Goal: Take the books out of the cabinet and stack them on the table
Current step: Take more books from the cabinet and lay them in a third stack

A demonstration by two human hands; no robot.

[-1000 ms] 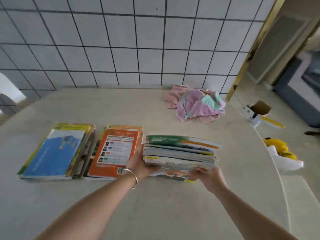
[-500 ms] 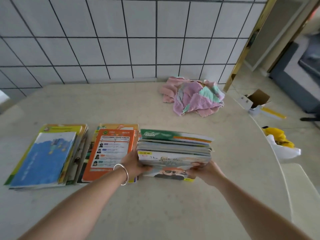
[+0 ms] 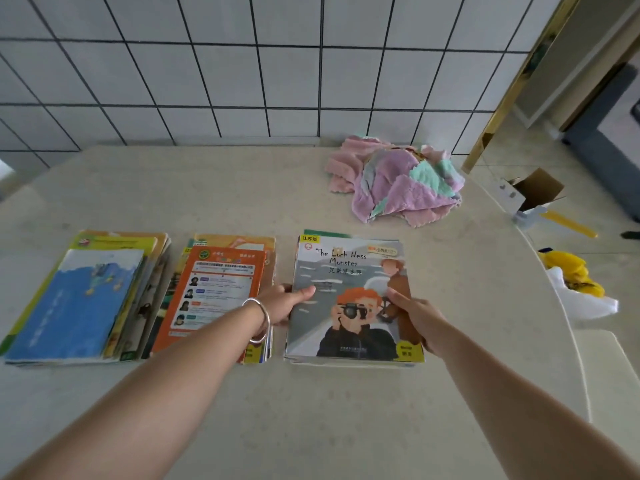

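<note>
Holding "The Loch Ness Monster" book (image 3: 349, 271): left hand (image 3: 284, 304), right hand (image 3: 414, 315).

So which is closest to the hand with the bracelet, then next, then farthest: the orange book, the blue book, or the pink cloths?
From the left hand, in the head view:
1. Orange book, right beside the hand on its left.
2. Blue book, farther left, on the end pile.
3. Pink cloths, far back on the right, near the wall.

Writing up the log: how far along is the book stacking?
Done: two piles lie on the table, a blue-topped pile and an orange-topped pile. In hand: left hand and right hand grip the third pile. Left: cabinet out of view, so remaining books unknown.
</note>
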